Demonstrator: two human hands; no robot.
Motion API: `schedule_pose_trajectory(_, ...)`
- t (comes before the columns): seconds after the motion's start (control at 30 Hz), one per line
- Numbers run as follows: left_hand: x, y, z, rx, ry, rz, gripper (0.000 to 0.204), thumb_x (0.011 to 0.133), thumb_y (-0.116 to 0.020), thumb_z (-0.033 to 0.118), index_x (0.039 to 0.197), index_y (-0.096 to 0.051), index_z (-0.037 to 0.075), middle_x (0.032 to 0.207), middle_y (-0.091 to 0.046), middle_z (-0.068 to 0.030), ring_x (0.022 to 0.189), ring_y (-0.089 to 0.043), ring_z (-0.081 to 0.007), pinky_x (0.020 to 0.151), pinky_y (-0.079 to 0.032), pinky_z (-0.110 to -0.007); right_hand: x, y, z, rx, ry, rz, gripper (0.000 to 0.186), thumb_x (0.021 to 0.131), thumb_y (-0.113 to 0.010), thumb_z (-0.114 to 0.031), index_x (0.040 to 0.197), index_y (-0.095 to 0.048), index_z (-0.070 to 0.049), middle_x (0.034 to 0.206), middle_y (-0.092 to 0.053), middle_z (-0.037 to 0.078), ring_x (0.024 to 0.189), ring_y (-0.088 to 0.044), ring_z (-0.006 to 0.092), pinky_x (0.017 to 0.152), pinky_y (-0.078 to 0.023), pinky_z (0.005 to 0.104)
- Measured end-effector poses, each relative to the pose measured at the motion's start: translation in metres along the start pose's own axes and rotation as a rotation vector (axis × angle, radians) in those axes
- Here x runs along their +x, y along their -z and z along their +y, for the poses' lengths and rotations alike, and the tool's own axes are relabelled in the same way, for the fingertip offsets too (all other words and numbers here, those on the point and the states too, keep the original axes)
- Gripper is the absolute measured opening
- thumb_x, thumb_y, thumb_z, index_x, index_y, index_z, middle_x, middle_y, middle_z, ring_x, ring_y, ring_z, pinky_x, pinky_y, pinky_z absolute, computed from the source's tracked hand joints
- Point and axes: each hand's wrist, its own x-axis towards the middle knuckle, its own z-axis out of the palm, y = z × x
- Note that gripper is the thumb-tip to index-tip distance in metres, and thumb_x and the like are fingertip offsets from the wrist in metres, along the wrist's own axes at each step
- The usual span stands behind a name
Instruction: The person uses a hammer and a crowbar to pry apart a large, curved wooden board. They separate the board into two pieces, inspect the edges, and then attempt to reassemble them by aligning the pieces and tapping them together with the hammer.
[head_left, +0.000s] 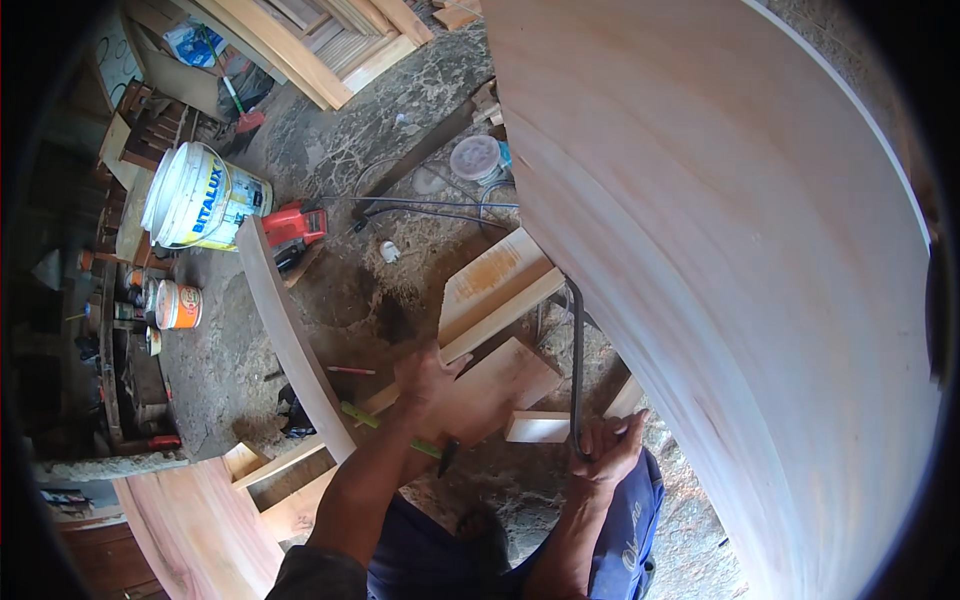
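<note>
My left hand [428, 382] grips the lower end of a pale wooden piece [500, 300] with an orange-stained patch on one face. My right hand [610, 450] is closed around the lower bend of a dark metal bar [575, 360], whose upper end meets the wood beside a large pale panel [720, 260] filling the right side. A flat board [500, 385] lies under the piece in my left hand. A hammer with a green handle [365, 418] is partly hidden by my left forearm. A small wooden block [538, 427] sits left of my right hand.
A long narrow board [290, 330] and wide planks [190, 520] are at the left. On the dusty floor stand a white bucket [180, 190], red power tool [295, 225], smaller tub [178, 305] and lidded container [475, 158], with cables [420, 210]. Wooden frames [330, 50] lie at the top.
</note>
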Motion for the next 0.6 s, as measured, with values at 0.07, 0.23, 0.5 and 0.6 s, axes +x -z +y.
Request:
schedule_pose_trajectory(0.07,0.001,0.002,0.007,-0.03,-0.038,0.033,0.06,0.071,-0.077,0.059,0.1,-0.066,0.008,0.083,-0.072,-0.0142,0.076,-0.071,-0.0337,0.068,-0.056,-0.045,0.003,0.0,-0.002,-0.024,0.011,0.025,0.047,0.104,-0.047,-0.041,0.067,-0.047,-0.012,0.041,-0.03,-0.003,0.029,-0.025,0.0073,0.027,-0.025,0.0244)
schedule_pose_trajectory(0.23,0.001,-0.002,0.0,-0.006,-0.008,0.001,0.06,0.071,-0.078,0.057,0.103,-0.066,0.008,0.081,-0.071,-0.0132,0.073,-0.07,-0.0332,0.067,-0.057,-0.045,0.002,0.0,-0.007,-0.076,-0.036,0.004,0.047,0.103,-0.049,-0.039,0.065,-0.047,-0.012,0.044,-0.033,-0.002,0.03,-0.025,0.0071,0.027,-0.026,0.0239)
schedule_pose_trajectory(0.5,0.002,-0.004,-0.002,-0.022,-0.059,0.11,0.06,0.07,-0.076,0.063,0.087,-0.065,0.006,0.069,-0.069,-0.0143,0.063,-0.069,-0.0351,0.057,-0.055,-0.047,0.006,-0.008,-0.015,-0.115,-0.065,0.052,0.047,0.102,-0.051,-0.039,0.064,-0.049,-0.012,0.044,-0.034,-0.002,0.03,-0.025,0.0064,0.026,-0.026,0.0234)
schedule_pose_trajectory(0.6,0.003,-0.007,-0.001,-0.021,-0.046,0.099,0.06,0.07,-0.076,0.063,0.087,-0.065,0.007,0.067,-0.068,-0.0137,0.062,-0.069,-0.0349,0.057,-0.055,-0.047,0.01,-0.006,-0.013,-0.133,-0.047,-0.001,0.047,0.102,-0.051,-0.039,0.064,-0.049,-0.011,0.044,-0.035,-0.002,0.029,-0.026,0.0062,0.026,-0.026,0.0227)
